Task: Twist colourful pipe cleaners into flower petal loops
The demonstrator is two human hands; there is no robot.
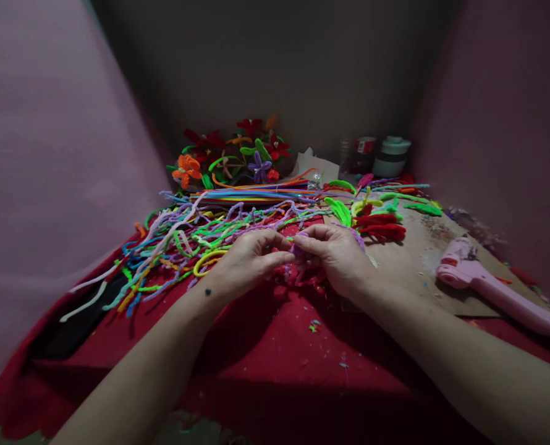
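Observation:
Both hands meet above the red cloth (275, 346) at the middle of the table. My right hand (337, 253) is closed in a pinch on a small purple pipe cleaner piece (299, 250). Thumb and fingers of my left hand (256, 256) press together at the left side of the same piece. The fingers hide much of its shape. More purple fuzzy stems (356, 238) show just behind my right hand. To the left lies a tangle of bent, many-coloured pipe cleaners (173, 247), with a yellow loop (205, 262) close to my left wrist.
A pink glue gun (465, 269) lies on a brown board (414, 290) at the right. Red fuzzy petals (379, 227) and green leaves (340, 211) rest behind my right hand. Straight pipe cleaners (251, 193), pipe cleaner flowers (259, 167) and a lidded jar (392, 157) stand farther back.

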